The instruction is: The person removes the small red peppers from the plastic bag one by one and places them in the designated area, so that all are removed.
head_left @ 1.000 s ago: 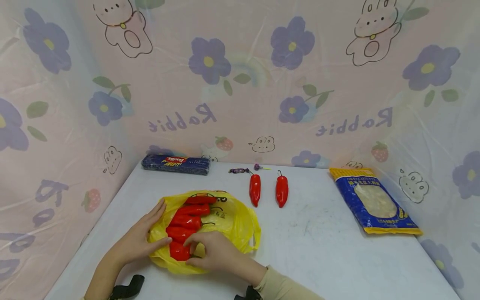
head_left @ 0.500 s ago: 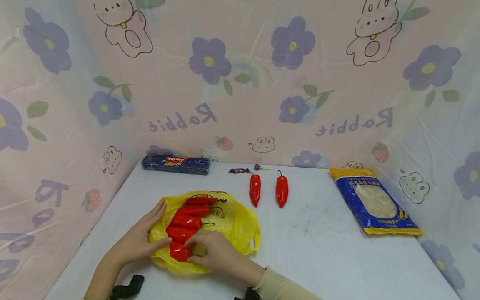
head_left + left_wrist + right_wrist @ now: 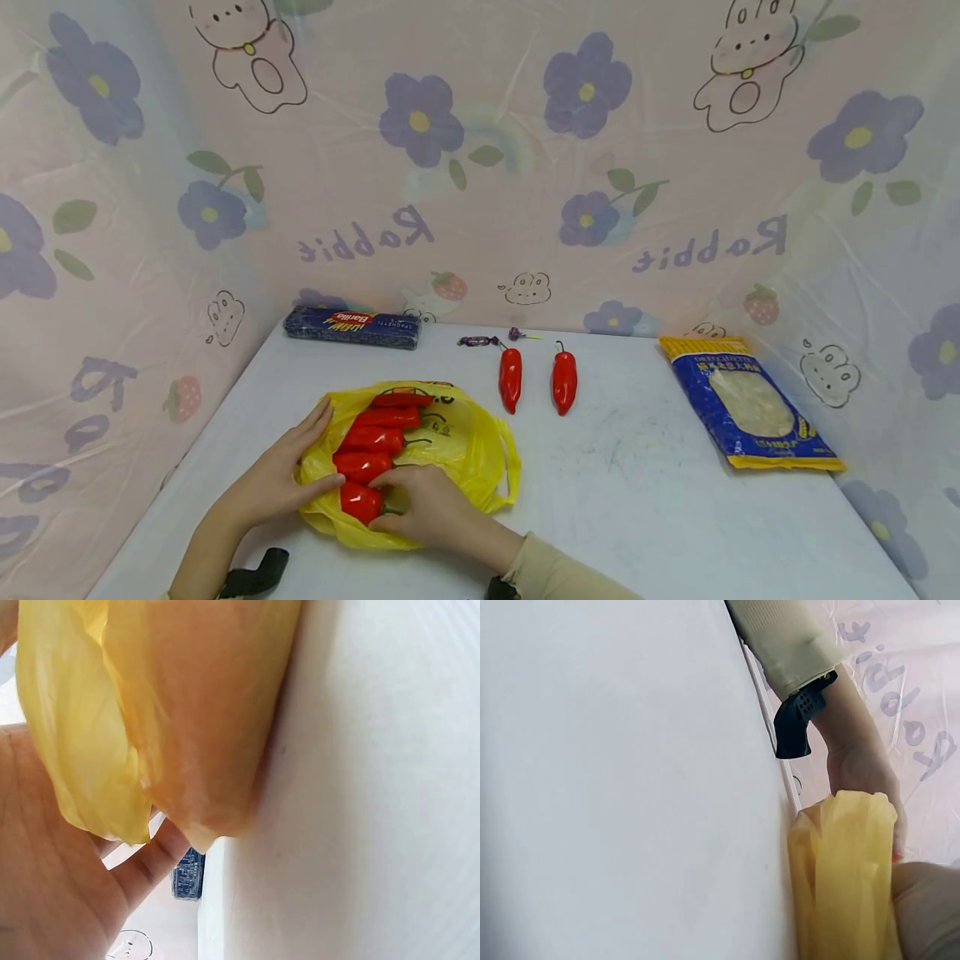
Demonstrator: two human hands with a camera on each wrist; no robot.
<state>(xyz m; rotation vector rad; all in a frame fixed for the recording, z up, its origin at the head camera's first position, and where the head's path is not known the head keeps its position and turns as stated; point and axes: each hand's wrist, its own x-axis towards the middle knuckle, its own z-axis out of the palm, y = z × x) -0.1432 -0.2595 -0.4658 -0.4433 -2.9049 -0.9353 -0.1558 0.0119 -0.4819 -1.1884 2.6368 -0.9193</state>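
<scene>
l hand (image 3: 276, 479) rests on l side of yellow bag (image 3: 487, 450), thumb spread wide from fingers. r hand (image 3: 433, 504) pinches nearest red pepper (image 3: 360, 502) by stem end, in bag; 4 more peppers (image 3: 373, 439) lined up behind it. 2 loose peppers (image 3: 510, 381) on tbl (image 3: 637, 517) beyond.

Peppers (image 3: 363, 467) in bag (image 3: 487, 450) on tbl (image 3: 675, 533); spaghetti pkt (image 3: 351, 327) behind L, 2 loose peppers (image 3: 510, 381) behind R
</scene>
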